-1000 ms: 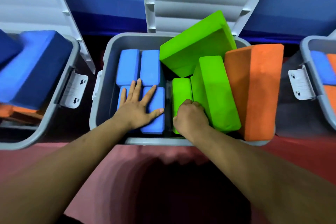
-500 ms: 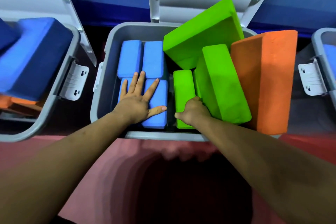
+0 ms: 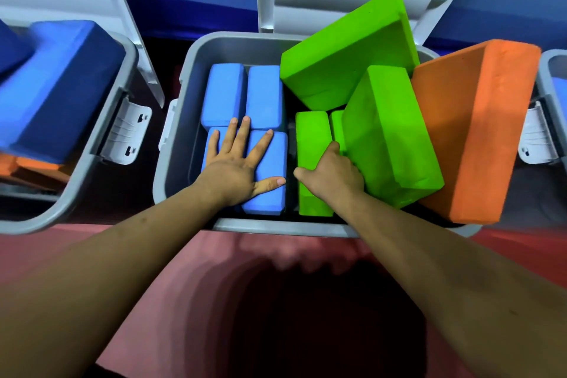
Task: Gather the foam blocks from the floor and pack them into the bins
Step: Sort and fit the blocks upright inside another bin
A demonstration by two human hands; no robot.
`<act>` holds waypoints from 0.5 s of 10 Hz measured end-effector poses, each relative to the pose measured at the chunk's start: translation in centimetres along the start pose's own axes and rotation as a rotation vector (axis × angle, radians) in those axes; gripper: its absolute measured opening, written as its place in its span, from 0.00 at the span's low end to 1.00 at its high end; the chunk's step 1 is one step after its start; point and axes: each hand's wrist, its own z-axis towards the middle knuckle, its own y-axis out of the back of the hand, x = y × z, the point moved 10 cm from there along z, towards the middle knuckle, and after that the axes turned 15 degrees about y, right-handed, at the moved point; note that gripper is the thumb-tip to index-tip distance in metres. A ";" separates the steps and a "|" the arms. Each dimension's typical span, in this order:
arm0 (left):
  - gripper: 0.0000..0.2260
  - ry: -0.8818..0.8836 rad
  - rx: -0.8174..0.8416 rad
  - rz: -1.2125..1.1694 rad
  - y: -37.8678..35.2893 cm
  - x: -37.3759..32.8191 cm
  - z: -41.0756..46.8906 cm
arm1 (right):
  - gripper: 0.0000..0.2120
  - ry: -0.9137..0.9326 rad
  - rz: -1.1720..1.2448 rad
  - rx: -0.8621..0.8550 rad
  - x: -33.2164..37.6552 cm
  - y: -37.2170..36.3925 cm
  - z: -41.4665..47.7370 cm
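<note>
Left hand (image 3: 233,169) presses blue blocks (image 3: 271,202); right hand (image 3: 333,176) grips green block (image 3: 311,132).

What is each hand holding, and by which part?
Left hand holds nothing; it presses flat on the near blue blocks. Right hand grips the narrow green block at its top, fingers hooked over its right edge.

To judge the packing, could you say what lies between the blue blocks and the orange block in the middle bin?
Head view: two narrow green blocks, gripped by the right hand, then two large green blocks, tilted.
</note>
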 end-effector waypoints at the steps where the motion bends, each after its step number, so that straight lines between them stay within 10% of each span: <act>1: 0.46 -0.005 0.005 -0.001 0.1 -0.1 0.0 | 0.35 0.055 -0.076 -0.007 1.6 2.1 0.4; 5: 0.45 -0.010 -0.011 -0.007 -0.1 0.0 0.2 | 0.19 -0.016 0.195 0.444 4.1 8.5 2.8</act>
